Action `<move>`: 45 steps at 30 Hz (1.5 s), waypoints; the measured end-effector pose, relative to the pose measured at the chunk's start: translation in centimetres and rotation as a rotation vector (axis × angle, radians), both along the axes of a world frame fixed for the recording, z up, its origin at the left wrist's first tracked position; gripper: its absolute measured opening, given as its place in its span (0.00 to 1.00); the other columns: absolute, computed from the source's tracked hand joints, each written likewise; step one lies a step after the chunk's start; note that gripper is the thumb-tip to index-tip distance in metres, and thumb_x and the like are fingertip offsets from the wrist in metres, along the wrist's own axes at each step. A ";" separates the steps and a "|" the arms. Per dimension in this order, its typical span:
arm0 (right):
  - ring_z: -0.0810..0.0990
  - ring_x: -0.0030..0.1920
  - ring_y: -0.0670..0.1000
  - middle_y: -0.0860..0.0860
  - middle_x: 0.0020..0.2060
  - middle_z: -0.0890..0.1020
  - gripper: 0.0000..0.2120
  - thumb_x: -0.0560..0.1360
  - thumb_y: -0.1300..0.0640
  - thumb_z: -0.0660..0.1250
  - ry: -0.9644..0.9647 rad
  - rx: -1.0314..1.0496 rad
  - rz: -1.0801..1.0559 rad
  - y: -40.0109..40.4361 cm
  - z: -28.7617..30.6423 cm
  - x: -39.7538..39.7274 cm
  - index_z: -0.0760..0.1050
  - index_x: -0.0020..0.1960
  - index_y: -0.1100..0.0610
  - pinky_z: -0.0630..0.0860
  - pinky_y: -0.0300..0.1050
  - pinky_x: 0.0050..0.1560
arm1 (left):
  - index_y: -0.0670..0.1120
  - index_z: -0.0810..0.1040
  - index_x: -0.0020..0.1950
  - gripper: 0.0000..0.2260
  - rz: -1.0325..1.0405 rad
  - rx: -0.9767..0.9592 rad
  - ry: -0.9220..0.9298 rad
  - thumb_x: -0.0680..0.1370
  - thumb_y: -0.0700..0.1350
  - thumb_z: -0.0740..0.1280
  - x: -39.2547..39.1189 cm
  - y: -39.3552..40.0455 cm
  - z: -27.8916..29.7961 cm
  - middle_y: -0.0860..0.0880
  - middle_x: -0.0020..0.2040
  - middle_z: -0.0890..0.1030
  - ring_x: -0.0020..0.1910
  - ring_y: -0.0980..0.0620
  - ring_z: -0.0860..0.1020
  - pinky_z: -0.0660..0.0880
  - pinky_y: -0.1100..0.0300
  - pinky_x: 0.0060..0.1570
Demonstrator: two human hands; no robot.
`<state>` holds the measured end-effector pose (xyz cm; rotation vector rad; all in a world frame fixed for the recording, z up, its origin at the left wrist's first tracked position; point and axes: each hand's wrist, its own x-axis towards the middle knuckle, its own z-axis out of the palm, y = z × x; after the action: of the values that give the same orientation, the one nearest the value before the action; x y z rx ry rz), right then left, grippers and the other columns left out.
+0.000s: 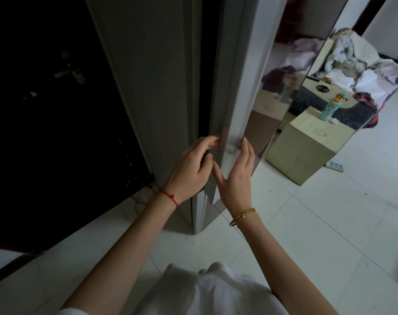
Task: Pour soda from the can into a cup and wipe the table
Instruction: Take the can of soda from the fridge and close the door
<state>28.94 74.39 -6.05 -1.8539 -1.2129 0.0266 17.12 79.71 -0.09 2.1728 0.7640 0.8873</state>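
While both hands are at the tall grey fridge door (235,71), no can, no cup and no cloth can be seen anywhere, so I cannot say where the soda can is or which way it points. It may be inside the fridge, but that is only a guess. Nothing of the job looks done yet: the pouring and the wiping are both left, and even getting the can is not done.

At the middle of the frame, the left hand (191,169) has its fingers (208,142) curled onto the door's dark edge, where it seems to grip. The right hand (235,176) lies flat against the door's side, with its fingers straight and a little apart, holding nothing.

The door's long side runs from the top of the frame down to the white tile floor (307,223). Its shiny front shows the room like a mirror.

At the right of the frame, a small cartoon bottle (331,106) stands upright on a pale box-like stand (300,153), with a pile of clothes (357,64) behind it.
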 end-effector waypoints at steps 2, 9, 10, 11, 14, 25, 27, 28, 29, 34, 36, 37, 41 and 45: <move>0.60 0.75 0.55 0.58 0.74 0.59 0.40 0.76 0.42 0.65 0.003 0.025 -0.054 -1.5 -0.2 0.6 0.52 0.76 0.63 0.63 0.53 0.74 | 0.43 0.72 0.70 0.16 -0.045 0.067 -0.002 0.81 0.37 0.60 0.8 -1.1 -0.1 0.48 0.65 0.77 0.64 0.56 0.75 0.71 0.70 0.63; 0.62 0.74 0.55 0.58 0.73 0.63 0.31 0.80 0.47 0.59 -0.056 0.044 -0.219 -6.3 -0.4 4.0 0.56 0.76 0.62 0.64 0.53 0.73 | 0.44 0.76 0.67 0.16 -0.166 0.362 0.001 0.80 0.38 0.63 4.5 -3.3 -0.9 0.45 0.61 0.79 0.62 0.50 0.74 0.73 0.59 0.62; 0.62 0.74 0.54 0.57 0.73 0.63 0.31 0.80 0.47 0.57 -0.071 0.041 -0.239 -7.0 -0.4 4.4 0.56 0.76 0.62 0.64 0.53 0.73 | 0.44 0.77 0.67 0.16 -0.180 0.390 -0.016 0.80 0.37 0.64 5.1 -3.5 -0.8 0.45 0.61 0.78 0.62 0.50 0.74 0.73 0.58 0.63; 0.62 0.74 0.53 0.56 0.74 0.63 0.30 0.80 0.47 0.57 -0.086 0.037 -0.260 -7.7 -0.3 4.7 0.56 0.76 0.61 0.64 0.53 0.73 | 0.44 0.77 0.67 0.16 -0.186 0.413 -0.033 0.79 0.37 0.64 5.6 -3.8 -0.7 0.45 0.61 0.78 0.62 0.49 0.74 0.73 0.57 0.63; 0.62 0.74 0.53 0.54 0.74 0.63 0.29 0.81 0.50 0.58 -0.124 0.030 -0.324 -9.5 -0.1 5.7 0.56 0.77 0.60 0.65 0.54 0.73 | 0.43 0.76 0.67 0.17 -0.159 0.437 -0.086 0.79 0.36 0.65 7.0 -4.4 -0.4 0.43 0.64 0.76 0.64 0.48 0.72 0.75 0.52 0.61; 0.61 0.75 0.53 0.52 0.76 0.61 0.27 0.81 0.50 0.54 -0.187 0.041 -0.478 -15.1 0.8 11.8 0.53 0.78 0.58 0.62 0.51 0.75 | 0.44 0.56 0.78 0.33 -0.092 0.431 -0.013 0.77 0.40 0.67 12.4 -4.4 1.0 0.43 0.79 0.57 0.78 0.45 0.54 0.63 0.39 0.72; 0.61 0.75 0.53 0.52 0.76 0.61 0.27 0.81 0.51 0.54 -0.187 0.045 -0.483 -16.2 1.0 13.5 0.54 0.78 0.58 0.62 0.51 0.75 | 0.44 0.55 0.79 0.33 -0.087 0.444 -0.001 0.78 0.39 0.68 13.7 -5.2 1.3 0.43 0.79 0.56 0.79 0.48 0.51 0.60 0.39 0.74; 0.61 0.75 0.52 0.52 0.76 0.61 0.27 0.81 0.51 0.54 -0.189 0.047 -0.484 -16.7 1.0 14.3 0.54 0.78 0.58 0.61 0.50 0.75 | 0.44 0.54 0.79 0.33 -0.082 0.442 0.001 0.78 0.39 0.67 14.4 -5.6 1.4 0.44 0.80 0.55 0.79 0.51 0.48 0.56 0.41 0.76; 0.61 0.75 0.52 0.52 0.76 0.61 0.27 0.81 0.51 0.54 -0.192 0.049 -0.483 -17.2 1.1 15.2 0.54 0.77 0.59 0.60 0.48 0.75 | 0.44 0.54 0.79 0.33 -0.077 0.441 0.002 0.78 0.39 0.67 15.1 -6.0 1.5 0.44 0.80 0.54 0.78 0.53 0.47 0.51 0.46 0.78; 0.61 0.75 0.52 0.52 0.76 0.61 0.27 0.81 0.50 0.53 -0.202 0.033 -0.450 -19.9 1.3 20.4 0.54 0.77 0.60 0.59 0.45 0.76 | 0.42 0.56 0.79 0.32 -0.073 0.461 -0.029 0.78 0.39 0.66 19.3 -8.4 2.3 0.44 0.80 0.56 0.78 0.55 0.47 0.40 0.63 0.76; 0.61 0.75 0.52 0.52 0.76 0.60 0.28 0.81 0.50 0.53 -0.211 0.024 -0.426 -21.0 1.5 22.7 0.54 0.78 0.59 0.58 0.43 0.76 | 0.41 0.57 0.79 0.32 -0.066 0.468 -0.038 0.77 0.39 0.67 21.1 -9.7 2.4 0.44 0.79 0.58 0.79 0.53 0.49 0.43 0.58 0.77; 0.61 0.75 0.52 0.52 0.77 0.60 0.28 0.81 0.50 0.53 -0.216 0.016 -0.417 -21.6 1.5 23.9 0.53 0.78 0.59 0.57 0.42 0.76 | 0.41 0.58 0.78 0.32 -0.060 0.473 -0.038 0.77 0.38 0.67 22.0 -10.3 2.5 0.43 0.79 0.59 0.79 0.51 0.51 0.46 0.54 0.78; 0.60 0.75 0.52 0.51 0.77 0.60 0.28 0.80 0.54 0.56 -0.221 -0.008 -0.384 -23.3 1.5 28.8 0.53 0.78 0.58 0.57 0.43 0.76 | 0.40 0.59 0.78 0.33 -0.029 0.494 -0.038 0.75 0.37 0.68 25.5 -12.8 2.3 0.42 0.78 0.61 0.78 0.46 0.58 0.61 0.41 0.73; 0.60 0.75 0.53 0.52 0.76 0.60 0.30 0.80 0.58 0.59 -0.189 -0.021 -0.339 -24.2 1.6 33.6 0.52 0.78 0.57 0.57 0.46 0.75 | 0.43 0.56 0.79 0.33 0.022 0.492 -0.010 0.76 0.37 0.65 29.0 -14.9 2.1 0.45 0.79 0.59 0.79 0.48 0.56 0.63 0.40 0.72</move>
<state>62.53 50.17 -4.42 -2.0950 -1.0089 -0.3312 46.16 64.85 2.00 2.5822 0.6091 1.1943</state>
